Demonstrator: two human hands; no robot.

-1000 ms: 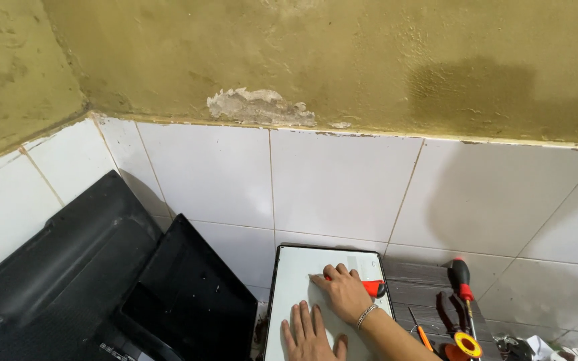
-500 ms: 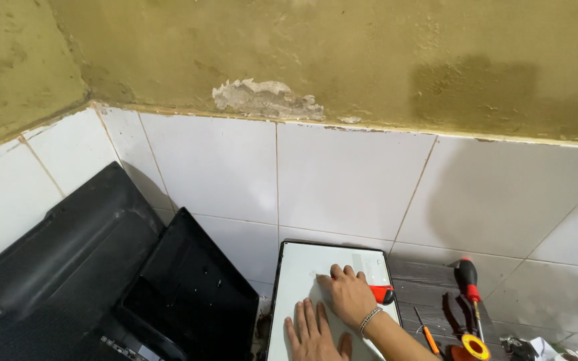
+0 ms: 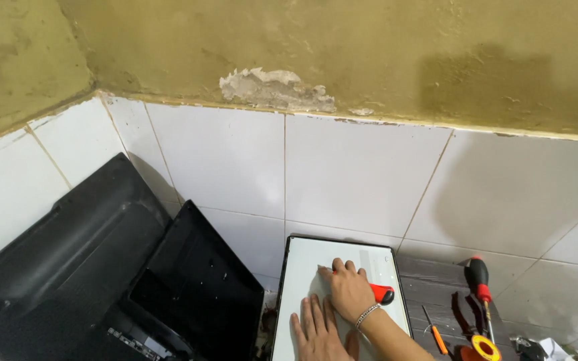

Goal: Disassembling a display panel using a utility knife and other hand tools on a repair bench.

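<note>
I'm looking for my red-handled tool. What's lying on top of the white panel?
Both hands rest on the white panel: left hand flat, right hand over a red-handled tool. Only its handle end shows; the tip is covered.

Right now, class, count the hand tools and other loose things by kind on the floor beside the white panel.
Screwdrivers: 2 (red-and-black, small orange)
Pliers: 1
Tape roll, yellow: 1
Total: 4
The red tool under the right hand is not counted.

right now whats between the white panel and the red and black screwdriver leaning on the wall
In the head view, only a bare strip of dark wood surface separates the white panel from the red and black screwdriver. A small orange-handled tool lies lower down on it.
</note>
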